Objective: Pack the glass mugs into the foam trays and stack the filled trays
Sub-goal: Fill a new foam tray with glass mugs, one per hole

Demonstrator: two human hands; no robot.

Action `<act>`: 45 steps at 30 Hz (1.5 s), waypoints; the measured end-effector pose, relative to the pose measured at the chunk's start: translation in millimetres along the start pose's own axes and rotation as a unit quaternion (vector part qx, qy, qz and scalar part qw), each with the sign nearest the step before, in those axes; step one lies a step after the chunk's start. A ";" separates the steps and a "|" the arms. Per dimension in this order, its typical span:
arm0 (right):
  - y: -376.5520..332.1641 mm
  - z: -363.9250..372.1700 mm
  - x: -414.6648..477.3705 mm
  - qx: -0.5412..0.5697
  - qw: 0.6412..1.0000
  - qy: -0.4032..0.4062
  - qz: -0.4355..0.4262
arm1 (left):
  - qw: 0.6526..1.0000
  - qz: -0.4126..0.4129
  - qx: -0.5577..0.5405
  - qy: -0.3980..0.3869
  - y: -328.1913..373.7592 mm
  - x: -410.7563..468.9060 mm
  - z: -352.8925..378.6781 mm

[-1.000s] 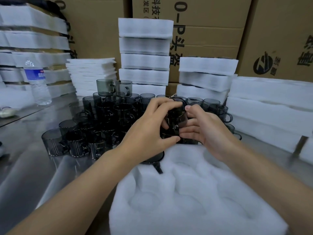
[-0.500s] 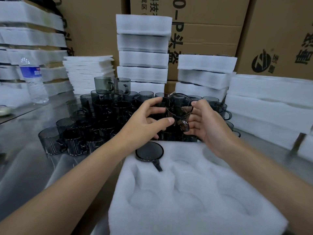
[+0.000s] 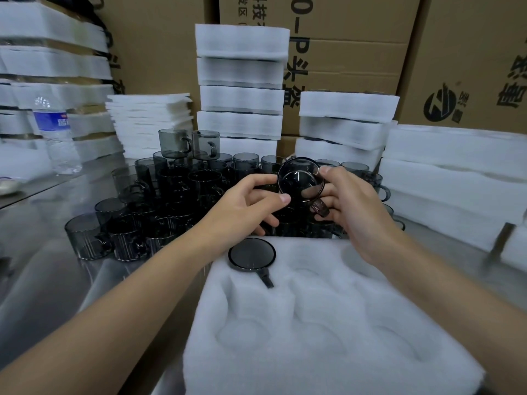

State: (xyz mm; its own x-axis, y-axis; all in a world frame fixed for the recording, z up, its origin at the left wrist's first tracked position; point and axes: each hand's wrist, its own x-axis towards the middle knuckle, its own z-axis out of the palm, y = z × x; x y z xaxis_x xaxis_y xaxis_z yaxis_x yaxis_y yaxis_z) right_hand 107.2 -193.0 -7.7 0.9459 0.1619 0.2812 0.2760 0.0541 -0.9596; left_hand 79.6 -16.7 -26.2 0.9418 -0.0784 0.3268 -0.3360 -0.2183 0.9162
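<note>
Okay, head view only. Left hand point(image 3: 245, 206) and right hand point(image 3: 353, 212) hold one smoky glass mug point(image 3: 299, 183) between them. It is in the air just past the far edge of the foam tray point(image 3: 328, 352), in front of the loose mugs point(image 3: 171, 195) crowded on the counter point(image 3: 42, 266). Mug is tipped, mouth toward the camera, handle pointing down-right beside the right fingers.

Left grip: thumb on the lower rim, fingers curled behind the wall. Right grip: fingers curled round the right side, one fingertip up by the rim. Both are closed on the mug; whether either touches the handle, cannot tell.

Tray has one seated mug point(image 3: 252, 255) in the far-left pocket, handle lying in its slot. Other pockets visible hold nothing, so this tray looks barely begun.

Handling, my read: thin glass, rigid, fairly light, smooth and slick, and it chips if knocked against its neighbours. Best held across the wall or by the handle, not pinched at the rim. Foam is soft and gives, so line the handle up with the slot and press in gently.

Behind: tray stacks point(image 3: 241, 81), boxes point(image 3: 356, 52), bottle point(image 3: 57, 138) at left.
</note>
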 end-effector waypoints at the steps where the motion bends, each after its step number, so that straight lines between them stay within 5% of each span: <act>1: 0.9 -0.2 0.4 -0.004 1.000 0.004 -0.004 | 1.000 -0.001 0.004 -0.003 0.3 0.0 0.4; 27: 1.9 0.0 -1.0 -0.057 0.998 0.007 -0.017 | 0.998 -0.014 0.023 -0.050 -0.1 -1.5 -0.2; 45: -3.7 -10.2 0.4 -0.083 0.992 -0.097 0.020 | 0.997 0.019 0.029 -0.068 3.5 -5.0 -0.9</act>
State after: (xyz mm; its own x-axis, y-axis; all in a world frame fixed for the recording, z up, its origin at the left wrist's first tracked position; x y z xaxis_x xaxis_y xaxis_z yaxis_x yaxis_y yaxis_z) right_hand 108.3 -203.1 -4.1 0.9104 0.3480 0.2240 0.2792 -0.1168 -0.9531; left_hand 73.8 -16.2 -24.3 0.9206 -0.2182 0.3238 -0.3755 -0.2673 0.8874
